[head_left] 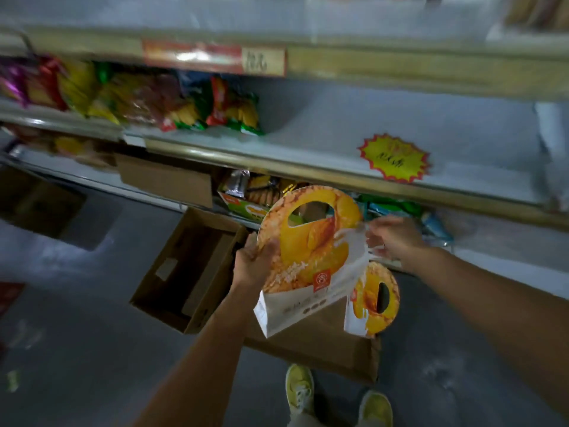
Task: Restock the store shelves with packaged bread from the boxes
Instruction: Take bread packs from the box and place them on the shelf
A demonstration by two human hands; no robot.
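The handled bread carton (308, 257), judged light and stiff, is gripped at nine o'clock by the left hand (255, 263); its three-o'clock edge is pinched by the right hand (394, 238).

Dim aisle floor (77, 349), brighter shelves (354, 124), glare on the red price strip (197, 57), heavy motion blur throughout, wide-angle bending at the edges

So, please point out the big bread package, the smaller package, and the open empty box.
big bread package (311, 257), head view, printed front.
smaller package (366, 306), head view, yellow front.
open box (187, 272), head view, inner wall.
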